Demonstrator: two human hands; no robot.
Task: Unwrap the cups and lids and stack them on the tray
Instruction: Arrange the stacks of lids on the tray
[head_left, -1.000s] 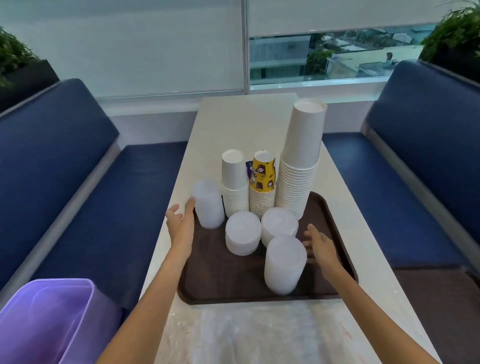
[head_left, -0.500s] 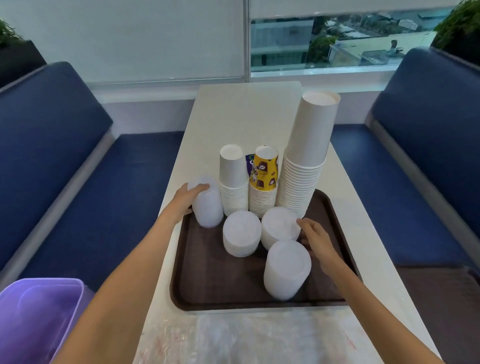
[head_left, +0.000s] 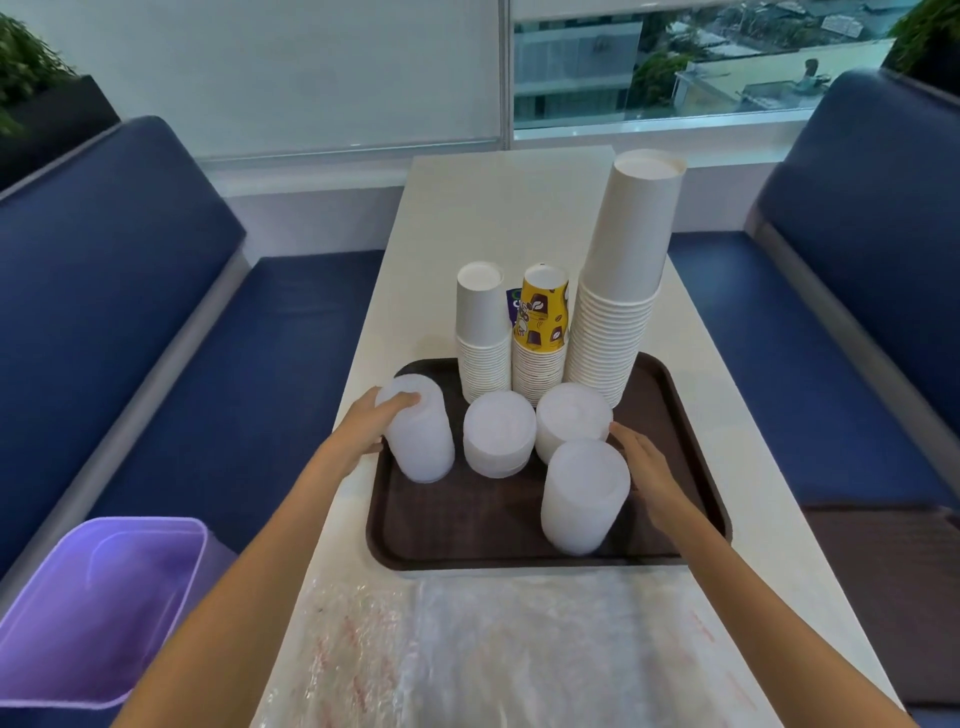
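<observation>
On the tray (head_left: 467, 525), toward the near edge of the table (head_left: 493, 208), everything looked unwrapped. Three cup stacks stood along its far edge and four lid stacks stood in front. The left hand (head_left: 371, 426) gripped the left lids (head_left: 423, 441) at the tray's left edge, its fingers (head_left: 402, 401) curled over their top. The right hand (head_left: 647, 470) lay just beside the near lids (head_left: 582, 493), fingers straight and together, tips touching the back lids (head_left: 571, 421).

The likeliest slip seemed to be on the left. The lids were loose and smooth, so a hard squeeze or sideways pull could shear the stack and send lids off the tray's left edge. On the right, a nudge could tip the near lids, the tallest lid stack. A careless lift of the wrist could knock the tall cups (head_left: 618, 291) into the yellow cups (head_left: 540, 332). Crumpled wrap (head_left: 493, 649) lay at the near edge, so a tray dragged over it might skid.
</observation>
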